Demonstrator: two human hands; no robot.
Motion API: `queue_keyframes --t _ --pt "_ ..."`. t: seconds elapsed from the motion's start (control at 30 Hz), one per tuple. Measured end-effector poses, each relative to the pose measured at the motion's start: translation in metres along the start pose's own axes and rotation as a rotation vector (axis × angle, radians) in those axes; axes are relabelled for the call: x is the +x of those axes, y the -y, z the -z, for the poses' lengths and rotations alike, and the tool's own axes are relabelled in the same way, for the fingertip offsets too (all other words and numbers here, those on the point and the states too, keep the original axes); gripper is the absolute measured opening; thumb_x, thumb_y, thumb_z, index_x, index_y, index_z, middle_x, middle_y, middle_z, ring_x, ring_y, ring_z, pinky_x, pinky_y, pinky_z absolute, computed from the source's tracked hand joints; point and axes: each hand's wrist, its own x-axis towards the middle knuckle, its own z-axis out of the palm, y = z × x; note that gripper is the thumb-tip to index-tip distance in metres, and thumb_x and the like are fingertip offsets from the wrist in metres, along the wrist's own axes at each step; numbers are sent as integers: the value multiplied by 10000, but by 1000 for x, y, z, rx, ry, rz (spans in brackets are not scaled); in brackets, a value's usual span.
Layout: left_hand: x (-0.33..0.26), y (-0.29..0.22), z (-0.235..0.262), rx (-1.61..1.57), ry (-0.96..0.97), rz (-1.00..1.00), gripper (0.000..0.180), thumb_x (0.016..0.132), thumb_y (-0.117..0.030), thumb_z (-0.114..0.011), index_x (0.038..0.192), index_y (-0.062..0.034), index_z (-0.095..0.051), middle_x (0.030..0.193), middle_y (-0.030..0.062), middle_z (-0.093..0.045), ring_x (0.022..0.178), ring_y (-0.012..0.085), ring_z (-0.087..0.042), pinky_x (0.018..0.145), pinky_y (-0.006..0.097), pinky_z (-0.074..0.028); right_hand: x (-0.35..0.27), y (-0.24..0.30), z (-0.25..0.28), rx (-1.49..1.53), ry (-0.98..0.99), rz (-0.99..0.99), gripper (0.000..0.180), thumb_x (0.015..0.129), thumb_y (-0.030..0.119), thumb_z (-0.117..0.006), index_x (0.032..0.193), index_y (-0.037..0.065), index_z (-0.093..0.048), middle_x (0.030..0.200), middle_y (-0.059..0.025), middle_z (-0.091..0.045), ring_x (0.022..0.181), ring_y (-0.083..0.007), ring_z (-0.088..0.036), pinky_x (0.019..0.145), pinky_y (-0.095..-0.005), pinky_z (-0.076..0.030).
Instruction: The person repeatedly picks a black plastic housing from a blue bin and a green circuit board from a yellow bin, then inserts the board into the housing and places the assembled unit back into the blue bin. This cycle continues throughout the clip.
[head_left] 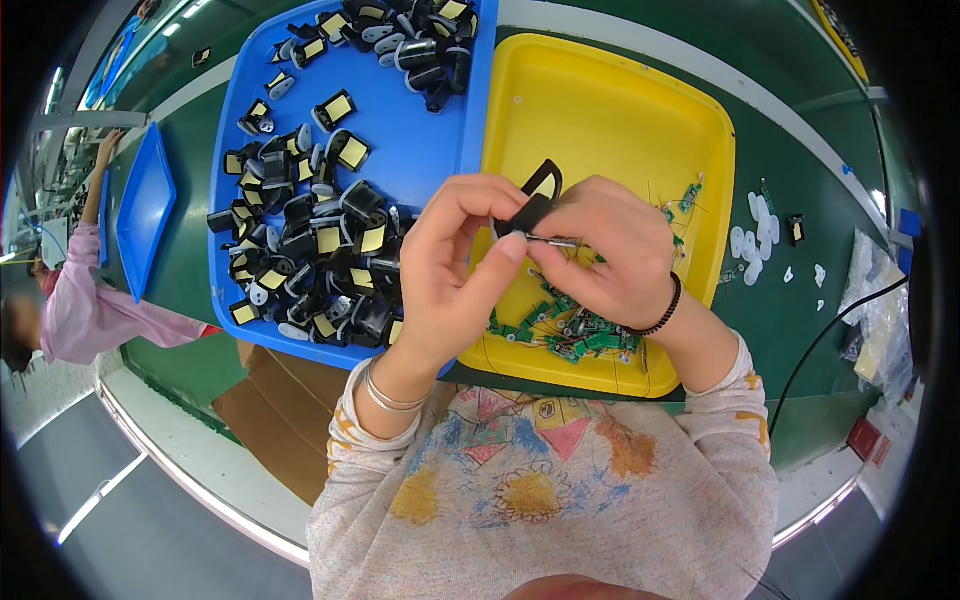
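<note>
My left hand (450,270) pinches a small black plastic housing (535,208) with a pale yellow patch on its curved upper part. My right hand (618,250) is closed beside it, thumb and fingers on a slim metal tool (557,241), perhaps tweezers, whose tip meets the lower side of the housing. The fingers hide part of both. Beneath the hands lies a yellow tray (610,75), with green circuit boards (590,335) and thin wires heaped at its near edge. To the left, a blue tray (415,150) holds many similar black housings (325,235) with yellow patches and grey ends.
White oval pieces (760,235) and a single black housing (796,229) lie on the green table at right. Clear plastic bags (875,305) and a black cable (815,338) are farther right. On the left, a co-worker in a pink sleeve (85,300) reaches past another blue tray (147,215).
</note>
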Motion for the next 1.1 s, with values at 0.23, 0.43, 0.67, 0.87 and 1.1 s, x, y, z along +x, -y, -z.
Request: queue_keyframes --t 0.23,0.43,0.67,0.87,1.1 --pt "2 -7 -3 -193 -45 165 198 786 27 -535 975 29 -478 1047 128 -492 925 143 -517 833 269 -417 -2 -5 0 168 46 -139 150 689 85 -651 815 51 -577 714 -74 -552 629 -238 -540 553 -310 -437" --pt "7 -1 3 -127 23 91 249 732 30 -619 933 2 -473 1223 205 -440 1051 177 -499 859 295 -426 -3 -7 3 170 104 -144 108 748 86 -592 848 54 -572 758 -83 -555 686 -257 -543 602 -316 -439" --pt "7 0 9 -86 -6 175 286 645 19 -705 800 -33 -470 1147 202 -508 1022 184 -509 876 307 -387 -3 -10 -2 52 157 -22 100 737 68 -584 836 65 -572 781 -71 -549 713 -262 -540 606 -329 -442" --pt "5 -1 14 246 -42 129 293 581 32 -724 699 -39 -466 1060 162 -558 957 193 -530 832 296 -396 -5 -11 -2 21 176 -14 119 717 61 -589 834 58 -569 776 -71 -543 707 -258 -536 594 -320 -441" --pt "1 0 13 377 -68 39 304 585 71 -709 667 -38 -438 1040 163 -553 993 221 -541 846 315 -416 -7 -13 -5 17 169 -8 117 716 62 -586 831 52 -567 776 -72 -546 708 -256 -536 596 -320 -440"
